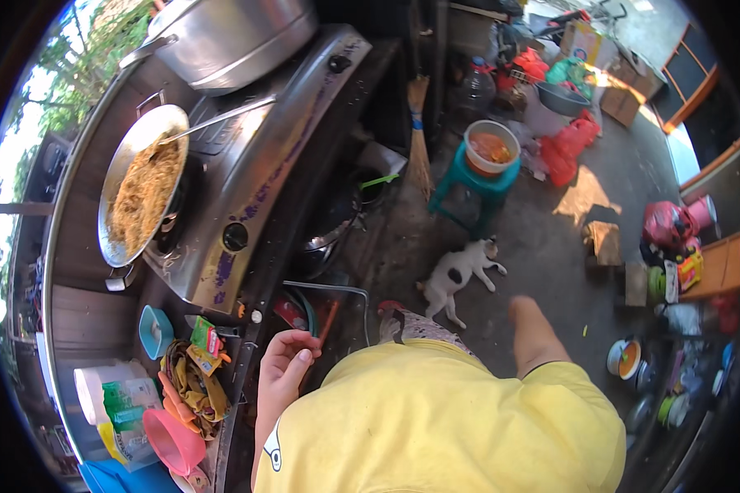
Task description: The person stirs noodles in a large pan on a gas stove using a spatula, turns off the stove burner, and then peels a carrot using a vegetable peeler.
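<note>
My left hand (287, 363) hangs beside the front edge of the counter, its fingers loosely curled and nothing visible in them. My right hand is out of view; just the bent right arm (533, 339) shows below a yellow sleeve. Ahead on the left stands a metal gas stove (265, 179) with two knobs. On its near burner sits a wok (112, 185) holding fried noodles (142, 203). A long-handled metal spatula (222, 120) rests in the noodles, its handle leaning over the stove. A large aluminium pot (240, 46) covers the far burner.
A black-and-white cat (459, 277) lies on the floor by my feet. Beyond it, a green stool (478, 197) carries a tub of reddish food (490, 148). A broom (418, 123) leans nearby. A blue container (155, 333), a cloth (200, 388) and a pink bowl (172, 440) crowd the counter.
</note>
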A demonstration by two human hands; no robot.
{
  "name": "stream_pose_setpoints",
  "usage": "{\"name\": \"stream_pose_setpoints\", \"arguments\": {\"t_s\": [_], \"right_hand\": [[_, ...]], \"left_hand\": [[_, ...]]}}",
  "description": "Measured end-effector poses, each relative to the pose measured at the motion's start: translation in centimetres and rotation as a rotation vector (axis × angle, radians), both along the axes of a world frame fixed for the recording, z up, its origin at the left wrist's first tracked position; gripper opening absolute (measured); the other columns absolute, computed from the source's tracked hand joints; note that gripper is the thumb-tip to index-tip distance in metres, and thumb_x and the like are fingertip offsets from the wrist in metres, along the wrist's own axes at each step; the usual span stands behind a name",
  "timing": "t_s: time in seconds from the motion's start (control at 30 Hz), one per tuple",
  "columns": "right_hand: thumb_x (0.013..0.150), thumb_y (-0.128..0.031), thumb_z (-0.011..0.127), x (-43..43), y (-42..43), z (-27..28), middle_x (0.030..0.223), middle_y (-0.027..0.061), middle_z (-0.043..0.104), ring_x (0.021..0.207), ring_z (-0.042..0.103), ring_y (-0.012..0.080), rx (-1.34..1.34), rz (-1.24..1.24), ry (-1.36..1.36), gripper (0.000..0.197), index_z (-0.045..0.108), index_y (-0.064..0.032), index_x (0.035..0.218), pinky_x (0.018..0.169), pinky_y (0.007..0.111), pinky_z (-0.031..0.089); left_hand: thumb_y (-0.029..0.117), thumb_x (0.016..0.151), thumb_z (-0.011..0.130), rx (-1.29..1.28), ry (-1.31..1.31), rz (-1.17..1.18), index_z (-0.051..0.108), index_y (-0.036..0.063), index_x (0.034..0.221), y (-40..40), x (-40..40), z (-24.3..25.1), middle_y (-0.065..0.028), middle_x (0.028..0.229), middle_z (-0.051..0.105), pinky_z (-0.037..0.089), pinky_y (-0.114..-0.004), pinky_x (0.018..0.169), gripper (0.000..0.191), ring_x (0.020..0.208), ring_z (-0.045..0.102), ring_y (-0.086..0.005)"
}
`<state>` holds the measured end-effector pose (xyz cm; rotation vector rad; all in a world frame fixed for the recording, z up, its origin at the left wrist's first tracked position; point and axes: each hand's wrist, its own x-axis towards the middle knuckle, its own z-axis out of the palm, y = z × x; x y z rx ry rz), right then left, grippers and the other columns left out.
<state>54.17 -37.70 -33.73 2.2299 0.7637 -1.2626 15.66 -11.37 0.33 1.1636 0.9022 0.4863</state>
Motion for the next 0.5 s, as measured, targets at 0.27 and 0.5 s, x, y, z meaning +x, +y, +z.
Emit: {"name": "stream_pose_setpoints", "arguments": {"t_s": [0.27, 0.5], "right_hand": [[0.083, -0.018, 0.054, -10.5, -13.4, -0.9, 0.066, 0.0065, 0.059, 0.053, 0.056, 0.0144, 0.224, -0.746, 0.277, 0.023, 0.06, -0.0066, 0.102, 0.047, 0.029, 0.046], [0.082, -0.026, 0.052, -7.3, -8.8, 2.1, 0.082, 0.0087, 0.064, 0.066, 0.061, 0.0182, 0.496, -0.65, 0.122, 0.034, 0.057, -0.0088, 0.112, 0.065, 0.033, 0.05]], "left_hand": [[0.008, 0.083, 0.055, 0.003, 0.096, -0.322, 0.056, 0.0009, 0.093, -3.3, 4.0, -1.6, -0.0063, 0.096, 0.058, 0.041, -0.023, 0.079, 0.012, 0.086, 0.054, -0.011], [0.01, 0.086, 0.053, 0.039, 0.032, -0.51, 0.06, -0.0019, 0.078, -5.5, 8.3, -3.3, -0.0072, 0.094, 0.057, 0.041, -0.023, 0.073, 0.015, 0.08, 0.052, -0.0102]]}}
